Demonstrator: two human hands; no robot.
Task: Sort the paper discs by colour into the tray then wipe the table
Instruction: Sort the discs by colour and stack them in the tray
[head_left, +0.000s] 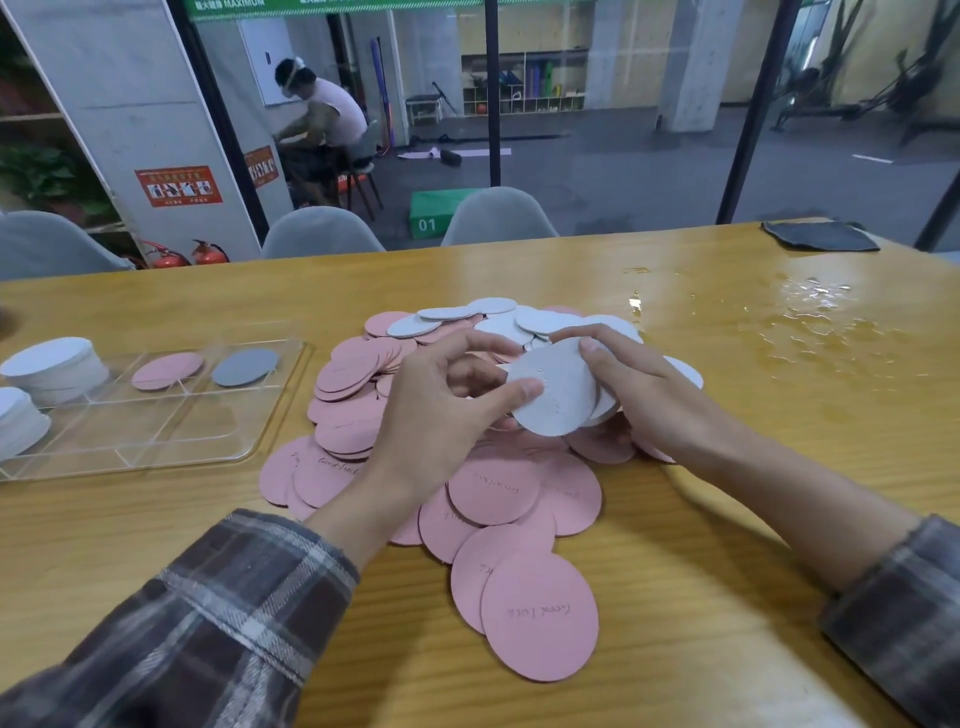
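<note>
Watching the head feed, I see both hands raised just over the disc pile in the middle of the wooden surface (156, 545). The left hand (441, 405) pinches the near-left edge of a small white stack (558, 395), with its thumb on the face and its fingers curled behind. The right hand (644, 400) grips the same stack from the other side, thumb pressed on top near the far edge and fingers wrapped underneath. I cannot tell how many discs are in that stack, though more than one edge shows at its right side.

Below the hands lies the pink pile (498, 493), its discs overlapping loosely and spilling toward me, several with faint handwriting. The nearest pink disc (540, 616) sits at the pile's near end. Loose white discs (519, 322) lie on the far side of the pile, beyond the hands.

To the left, well apart from the pile, is the clear tray (208, 431) with dividers. One pink disc (166, 370) lies in a far compartment and a grey disc (244, 367) in the compartment to its right. Two tall white stacks (52, 366) stand at the tray's left end, partly cut off by the frame edge. A wet patch (810, 322) glistens on the surface at the right, and a dark grey cloth (821, 236) lies beyond it at the far edge.
</note>
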